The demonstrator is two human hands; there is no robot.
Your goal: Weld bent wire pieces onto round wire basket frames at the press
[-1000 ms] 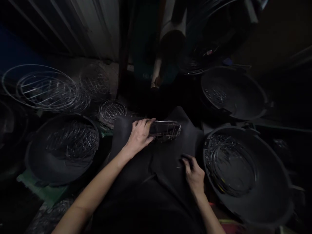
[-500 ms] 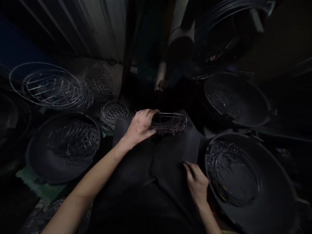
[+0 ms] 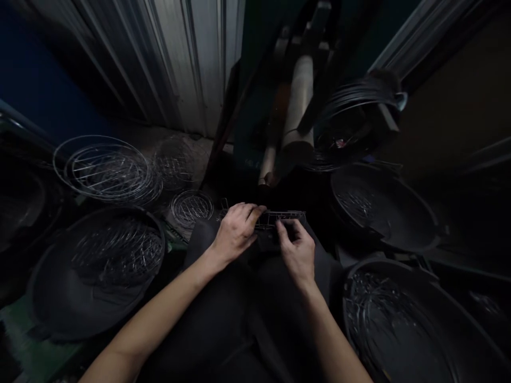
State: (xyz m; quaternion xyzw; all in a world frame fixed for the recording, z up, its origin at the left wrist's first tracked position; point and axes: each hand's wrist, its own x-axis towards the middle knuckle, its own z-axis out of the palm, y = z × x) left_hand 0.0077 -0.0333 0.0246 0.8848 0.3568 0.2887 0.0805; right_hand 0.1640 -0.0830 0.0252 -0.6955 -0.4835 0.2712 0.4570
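In the head view, we see the basket (image 3: 286, 213) just this side of the rod (image 3: 267, 167), long axis crosswise; our left hand (image 3: 237, 230), left of the rod, grasps it; our right hand (image 3: 297, 251), rightward, meets its near side; whether pinching, we cannot tell.

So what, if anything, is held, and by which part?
The left hand grips a wire frame by its left part; the right hand is at its near side, grip unclear.
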